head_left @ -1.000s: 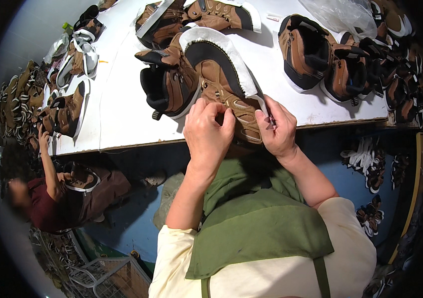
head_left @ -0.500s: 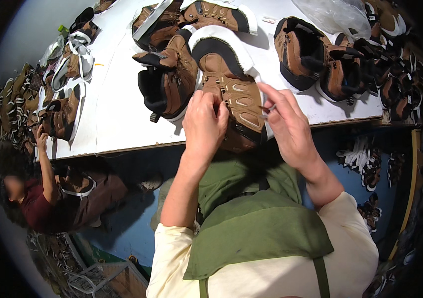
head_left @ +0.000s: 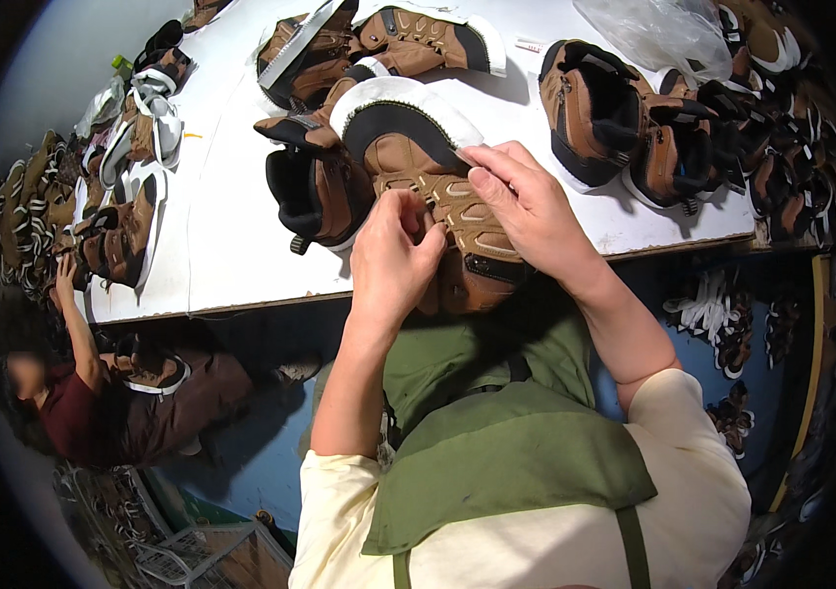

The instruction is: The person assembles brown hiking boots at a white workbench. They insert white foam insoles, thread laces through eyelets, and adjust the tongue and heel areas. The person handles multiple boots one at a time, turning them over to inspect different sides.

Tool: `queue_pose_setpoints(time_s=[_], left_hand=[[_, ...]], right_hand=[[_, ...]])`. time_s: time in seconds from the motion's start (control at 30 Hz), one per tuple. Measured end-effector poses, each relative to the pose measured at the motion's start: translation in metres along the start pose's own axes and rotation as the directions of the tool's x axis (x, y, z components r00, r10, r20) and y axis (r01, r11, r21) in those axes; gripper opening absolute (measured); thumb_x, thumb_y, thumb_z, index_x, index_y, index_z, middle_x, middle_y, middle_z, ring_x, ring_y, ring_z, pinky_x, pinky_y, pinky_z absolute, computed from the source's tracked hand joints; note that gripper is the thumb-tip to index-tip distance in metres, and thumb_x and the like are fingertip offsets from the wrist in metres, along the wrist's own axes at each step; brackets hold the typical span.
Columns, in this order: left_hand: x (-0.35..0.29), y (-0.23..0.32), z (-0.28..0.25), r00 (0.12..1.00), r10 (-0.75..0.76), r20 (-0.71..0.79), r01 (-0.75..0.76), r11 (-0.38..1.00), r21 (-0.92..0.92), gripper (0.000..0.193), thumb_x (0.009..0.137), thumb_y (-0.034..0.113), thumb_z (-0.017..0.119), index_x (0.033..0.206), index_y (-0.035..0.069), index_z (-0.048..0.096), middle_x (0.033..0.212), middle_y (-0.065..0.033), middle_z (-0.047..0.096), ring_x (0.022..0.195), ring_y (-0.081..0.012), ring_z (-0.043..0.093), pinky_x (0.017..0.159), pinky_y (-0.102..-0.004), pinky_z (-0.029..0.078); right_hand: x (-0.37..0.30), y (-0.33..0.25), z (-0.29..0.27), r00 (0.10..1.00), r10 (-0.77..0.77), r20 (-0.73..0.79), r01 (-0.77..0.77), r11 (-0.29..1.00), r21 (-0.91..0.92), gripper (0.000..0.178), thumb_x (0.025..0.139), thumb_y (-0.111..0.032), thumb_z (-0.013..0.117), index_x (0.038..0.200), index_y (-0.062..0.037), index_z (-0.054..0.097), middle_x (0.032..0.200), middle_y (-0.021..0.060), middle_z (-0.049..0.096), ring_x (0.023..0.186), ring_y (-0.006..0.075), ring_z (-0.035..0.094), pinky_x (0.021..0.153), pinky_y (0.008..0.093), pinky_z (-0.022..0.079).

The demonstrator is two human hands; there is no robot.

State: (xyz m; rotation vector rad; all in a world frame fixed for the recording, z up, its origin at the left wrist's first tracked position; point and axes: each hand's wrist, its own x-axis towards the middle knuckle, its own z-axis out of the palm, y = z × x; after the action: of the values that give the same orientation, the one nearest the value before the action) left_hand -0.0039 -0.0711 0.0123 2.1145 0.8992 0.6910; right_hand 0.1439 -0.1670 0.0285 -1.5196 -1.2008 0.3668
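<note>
A brown shoe upper (head_left: 400,155) with a black toe band and a white stitched rim lies in front of me, its near end over the table edge. My left hand (head_left: 393,257) pinches it at the middle, by the lacing edge. Over its right side, my right hand (head_left: 528,208) has thumb and forefinger closed beside the white rim. A thin tip seems to show at those fingers, too small to name. Left of the upper, touching it, stands a brown boot (head_left: 347,201) with a black collar.
More brown boots (head_left: 428,41) lie at the back of the white table (head_left: 226,216). Another pair (head_left: 580,118) stands right, near a clear plastic bag (head_left: 668,34). Shoe piles line both sides. At the left, a co-worker (head_left: 79,393) sits with one hand on a shoe.
My right hand has moved up and left to the upper's white rim, its fingers closing together. The upper's toe end has swung left and nearer. The co-worker's hand has shifted slightly left and down.
</note>
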Motion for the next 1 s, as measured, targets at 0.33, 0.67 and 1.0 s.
queue_pose_setpoints(time_s=[0.33,0.67,1.0], left_hand=[[0.035,-0.004,0.003,0.986,-0.152,0.075,0.143,0.984,0.108,0.023,0.074,0.013,0.067,0.089,-0.004,0.062,0.07,-0.0091,0.062,0.066,-0.0128,0.059,0.065,-0.0274,0.049],[0.054,-0.012,0.003,0.969,-0.07,0.237,0.059,0.997,0.053,0.016,0.074,0.009,0.064,0.089,0.008,0.07,0.08,-0.0087,0.06,0.076,-0.0257,0.062,0.071,-0.0353,0.05],[0.05,-0.005,0.001,0.969,0.154,0.196,-0.198,0.952,0.232,0.016,0.075,0.003,0.068,0.09,0.005,0.072,0.08,-0.0095,0.06,0.07,-0.0246,0.062,0.067,-0.0329,0.049]], right_hand=[[0.017,0.025,0.004,0.995,0.073,0.07,-0.059,0.982,-0.18,0.03,0.093,-0.011,0.058,0.118,0.0047,0.059,0.097,0.0107,0.059,0.085,0.0174,0.059,0.077,0.0268,0.047],[0.024,0.026,-0.008,0.99,0.109,0.091,-0.108,0.994,-0.018,0.03,0.09,-0.007,0.061,0.117,0.0045,0.06,0.101,0.0083,0.06,0.088,0.0133,0.058,0.079,0.0241,0.047],[0.021,0.021,-0.004,1.0,0.002,0.01,0.001,0.969,-0.247,0.028,0.085,-0.006,0.064,0.112,0.0035,0.062,0.095,0.011,0.059,0.081,0.0192,0.059,0.074,0.028,0.048]])
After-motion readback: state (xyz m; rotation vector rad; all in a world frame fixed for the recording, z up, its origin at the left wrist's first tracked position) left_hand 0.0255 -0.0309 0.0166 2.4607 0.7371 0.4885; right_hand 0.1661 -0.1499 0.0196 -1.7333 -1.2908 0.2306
